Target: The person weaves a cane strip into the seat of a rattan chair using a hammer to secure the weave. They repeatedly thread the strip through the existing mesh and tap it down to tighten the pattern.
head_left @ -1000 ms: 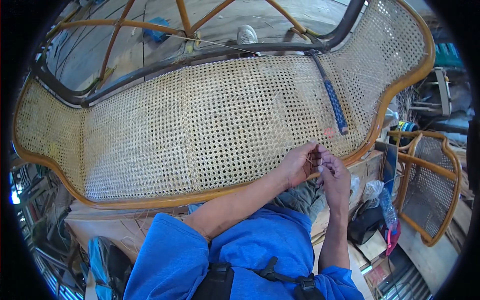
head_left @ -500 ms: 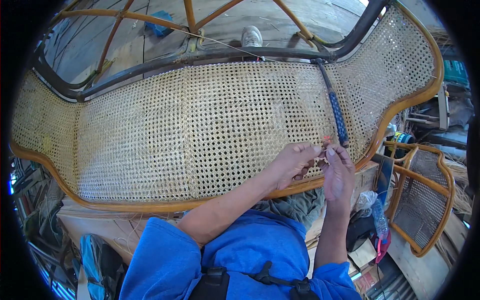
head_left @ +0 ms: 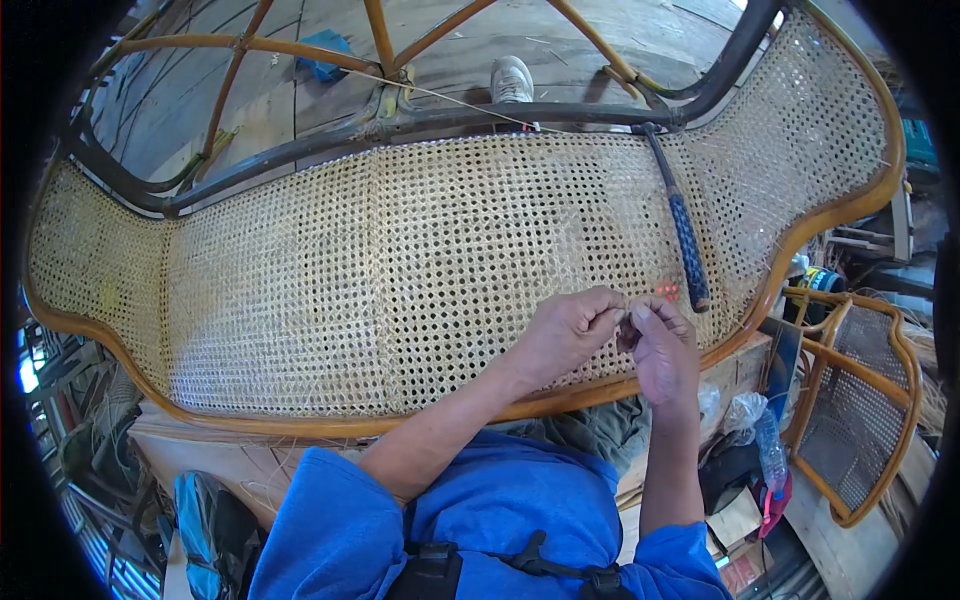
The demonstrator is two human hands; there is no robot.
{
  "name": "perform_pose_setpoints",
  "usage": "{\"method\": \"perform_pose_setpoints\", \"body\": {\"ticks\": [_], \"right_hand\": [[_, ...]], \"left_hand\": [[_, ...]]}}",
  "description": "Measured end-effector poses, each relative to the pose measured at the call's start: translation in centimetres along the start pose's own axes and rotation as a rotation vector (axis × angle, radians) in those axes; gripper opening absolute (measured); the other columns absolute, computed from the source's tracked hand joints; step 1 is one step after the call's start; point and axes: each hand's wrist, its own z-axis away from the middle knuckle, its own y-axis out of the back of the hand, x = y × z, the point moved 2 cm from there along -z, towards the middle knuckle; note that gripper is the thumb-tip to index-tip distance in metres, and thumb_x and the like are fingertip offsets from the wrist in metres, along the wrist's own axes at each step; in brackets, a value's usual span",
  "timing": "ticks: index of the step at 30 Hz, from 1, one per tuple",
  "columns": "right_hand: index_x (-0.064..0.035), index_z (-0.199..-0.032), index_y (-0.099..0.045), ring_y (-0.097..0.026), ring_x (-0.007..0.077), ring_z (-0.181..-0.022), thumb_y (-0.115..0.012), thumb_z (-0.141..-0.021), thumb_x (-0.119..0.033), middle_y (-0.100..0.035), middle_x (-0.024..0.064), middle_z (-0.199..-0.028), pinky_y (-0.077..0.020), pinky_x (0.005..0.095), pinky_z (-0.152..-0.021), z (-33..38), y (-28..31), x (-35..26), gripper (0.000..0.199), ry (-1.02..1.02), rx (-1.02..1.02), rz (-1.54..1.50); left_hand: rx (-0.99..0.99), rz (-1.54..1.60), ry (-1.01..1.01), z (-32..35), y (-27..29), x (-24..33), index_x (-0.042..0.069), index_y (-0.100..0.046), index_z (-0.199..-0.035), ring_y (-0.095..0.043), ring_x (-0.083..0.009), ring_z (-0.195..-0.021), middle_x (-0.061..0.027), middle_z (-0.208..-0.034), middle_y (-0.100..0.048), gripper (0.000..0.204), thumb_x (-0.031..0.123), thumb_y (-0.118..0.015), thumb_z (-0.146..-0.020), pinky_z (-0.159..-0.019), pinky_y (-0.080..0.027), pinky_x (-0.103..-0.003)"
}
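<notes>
Cane-webbed rattan panel (head_left: 470,260), spanning the frame from far left to upper right, its bent rim nearest the wearer along the centre. Left hand (head_left: 572,328) and right hand (head_left: 662,350) meet at centre right, over the panel's near part; on each, thumb and fingers are drawn together in a pinch, and whether a strand lies between the tips cannot be told. Hammer-like tool (head_left: 686,240) with a blue patterned grip rests on the webbing, just beyond the right hand. Containers: a clear plastic bottle (head_left: 769,450) and a crumpled clear plastic bag (head_left: 742,414) lie at lower right, contents indistinct; a dark tub (head_left: 822,281) with a yellow-and-green label stands at right; a blue-and-black bag (head_left: 198,530) occupies the lower left, its interior hidden.
</notes>
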Motion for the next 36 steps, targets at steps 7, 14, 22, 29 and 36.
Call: {"method": "perform_pose_setpoints", "body": {"ticks": [7,14,22,29,36], "right_hand": [[-0.0044,-0.095,-0.063,-0.058,0.0064,-0.067,-0.062,-0.089,-0.009,-0.063,0.0007,-0.078,-0.0441,0.0197,-0.057,-7.5,-2.5,-0.2,0.008,0.072,-0.019,0.234],[-0.0026,-0.097,-0.063,-0.059,0.0075,-0.074,-0.064,-0.086,-0.004,-0.065,0.0025,-0.086,-0.0471,0.0208,-0.065,-19.5,-4.4,-2.0,0.012,0.304,0.074,0.584],[-0.0041,-0.1,-0.062,-0.06,0.0098,-0.076,-0.065,-0.084,-0.004,-0.067,0.0045,-0.085,-0.0478,0.024,-0.075,-26.6,-5.2,-1.0,0.016,0.586,-0.032,0.871],[-0.0052,-0.099,-0.063,-0.06,0.0117,-0.073,-0.064,-0.086,-0.008,-0.066,0.0057,-0.084,-0.0476,0.0257,-0.073,-27.2,-5.4,-0.5,0.013,0.611,-0.008,0.945],[-0.0062,-0.099,-0.063,-0.06,0.0141,-0.071,-0.064,-0.086,-0.007,-0.067,0.0064,-0.083,-0.0476,0.0263,-0.072,-27.3,-5.7,-0.4,0.013,0.594,0.025,1.008]], "left_hand": [[0.131,-0.117,0.129,-4.4,3.3,-2.6,0.002,-0.064,-0.103,-0.055,-0.0117,-0.062,-0.0055,-0.077,-0.063,0.019,0.016,-0.055,-0.093,-0.059,-0.046,-0.028],[0.669,0.116,0.343,-12.0,11.1,-5.9,0.001,-0.054,-0.122,-0.039,-0.003,-0.05,0.0029,-0.067,-0.048,0.039,0.028,-0.058,-0.093,-0.044,-0.033,-0.021],[0.804,0.012,0.244,-15.0,14.0,-5.2,-0.006,-0.053,-0.119,-0.052,-0.0063,-0.064,-0.0026,-0.077,-0.059,0.041,0.021,-0.063,-0.09,-0.055,-0.041,-0.022],[0.792,-0.224,0.273,-16.3,15.6,-6.0,-0.003,-0.057,-0.116,-0.056,-0.0081,-0.069,-0.0072,-0.082,-0.064,0.036,0.021,-0.064,-0.09,-0.061,-0.045,-0.025],[0.922,-0.245,0.199,-15.9,16.5,-5.1,-0.001,-0.062,-0.107,-0.054,-0.0104,-0.067,-0.0055,-0.075,-0.061,0.029,0.023,-0.063,-0.091,-0.066,-0.046,-0.028]]}}
